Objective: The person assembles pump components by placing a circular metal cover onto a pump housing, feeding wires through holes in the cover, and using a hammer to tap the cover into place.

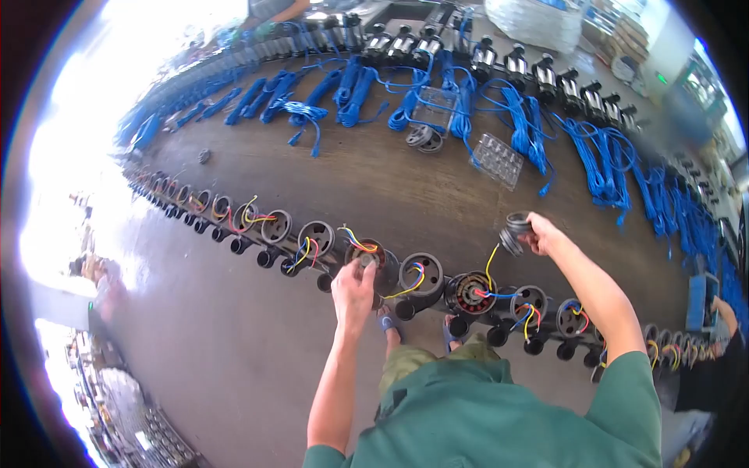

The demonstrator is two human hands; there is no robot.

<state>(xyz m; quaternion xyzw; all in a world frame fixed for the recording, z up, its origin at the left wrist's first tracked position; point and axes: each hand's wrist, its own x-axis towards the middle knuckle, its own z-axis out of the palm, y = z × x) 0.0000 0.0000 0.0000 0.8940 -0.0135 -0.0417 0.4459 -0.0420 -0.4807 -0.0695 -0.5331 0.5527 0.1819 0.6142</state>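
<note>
So the person in the green shirt was standing at the near edge of a long brown tabletop, both bare arms reaching forward. The left hand was down on one of the round black motor housings in the row along that edge, fingers curled over its top with the grip closed on it, though I couldn't make out exactly which part it was pinching. Yellow, red and blue wires stuck out of that housing right by the fingers.

The right hand was lifted a bit over the tabletop, further back and to the right, clenched around a small dark round part, ribbed-looking, tilted on its side. A yellow wire ran from it down to the open motor with the copper-coloured core, which sat in the row just right of the left hand's housing, with one more housing between them.

The row of housings curved away along the edge to both sides. Across the tabletop, bundles of blue cable lay in a line, with shiny silver and black motors behind them. A clear plastic tray and a dark wheel-shaped piece sat near the middle. Another person's arm showed at the far right edge.
</note>
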